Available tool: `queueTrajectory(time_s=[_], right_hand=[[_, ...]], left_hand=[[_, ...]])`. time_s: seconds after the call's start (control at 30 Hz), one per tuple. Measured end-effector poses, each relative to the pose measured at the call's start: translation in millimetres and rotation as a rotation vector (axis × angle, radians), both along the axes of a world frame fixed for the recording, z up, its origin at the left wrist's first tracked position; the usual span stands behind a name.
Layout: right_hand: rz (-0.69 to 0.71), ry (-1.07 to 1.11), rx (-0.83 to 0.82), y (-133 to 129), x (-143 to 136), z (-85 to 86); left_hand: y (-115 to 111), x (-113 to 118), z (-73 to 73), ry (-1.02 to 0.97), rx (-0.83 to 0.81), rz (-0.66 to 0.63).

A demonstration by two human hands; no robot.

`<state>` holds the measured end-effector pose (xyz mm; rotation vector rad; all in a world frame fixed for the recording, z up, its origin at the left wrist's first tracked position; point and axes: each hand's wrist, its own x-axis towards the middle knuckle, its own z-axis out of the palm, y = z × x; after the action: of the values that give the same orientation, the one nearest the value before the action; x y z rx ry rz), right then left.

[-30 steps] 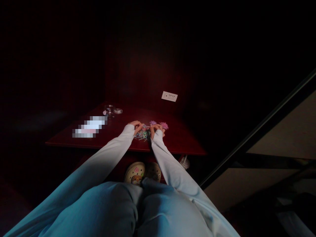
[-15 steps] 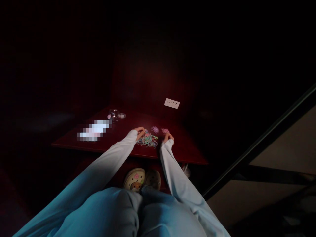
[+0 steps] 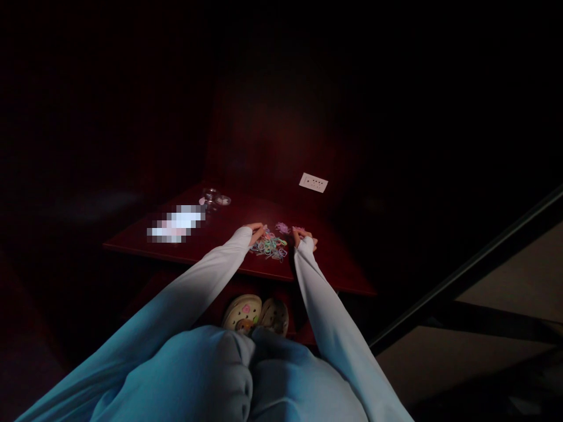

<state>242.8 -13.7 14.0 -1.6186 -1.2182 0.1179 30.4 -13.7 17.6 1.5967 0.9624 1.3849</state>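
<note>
Head view: the left hand [image 3: 256,232], fingers drawn together, rests at the mixed-colour loop pile [image 3: 271,247], apparently for picking; the right hand [image 3: 304,237], narrowly curled, adjoins the purple cluster [image 3: 282,228], seemingly separated by colour. Neither grip's contents can be told.

Your view is dim, its upper part nearly black. Cool light catches your sleeves [image 3: 220,258], a faint glow reddens the wall behind the worktop [image 3: 229,225], and a pixelated patch [image 3: 178,223] near its left corner hides detail.
</note>
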Motion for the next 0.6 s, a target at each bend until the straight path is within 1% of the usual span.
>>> queueTrajectory(time_s=[0.07, 0.13, 0.2, 0.3, 0.4, 0.43, 0.6], right_hand=[[-0.003, -0.031, -0.001, 12, -5, 3.3], [0.023, -0.081, -0.011, 25, -7, 4.4], [0.059, -0.124, -0.029, 37, -8, 3.3], [0.021, -0.145, -0.028, 42, -7, 0.2], [-0.032, -0.13, 0.008, 33, -7, -0.4], [-0.038, -0.11, 0.009, 27, -6, 0.0], [-0.02, -0.026, -0.053, -5, -2, -0.1]], left_hand=[[1, -2, 2.4, -0.015, -0.027, 0.017], [4, -4, 3.3, -0.034, -0.074, 0.045], [6, -6, 1.9, -0.026, -0.108, 0.039], [11, -7, -3.3, -0.034, -0.121, 0.027], [14, -8, -7.3, -0.072, -0.079, 0.061], [14, -9, -7.8, -0.064, -0.073, 0.044], [10, -15, -4.9, -0.06, -0.051, 0.069]])
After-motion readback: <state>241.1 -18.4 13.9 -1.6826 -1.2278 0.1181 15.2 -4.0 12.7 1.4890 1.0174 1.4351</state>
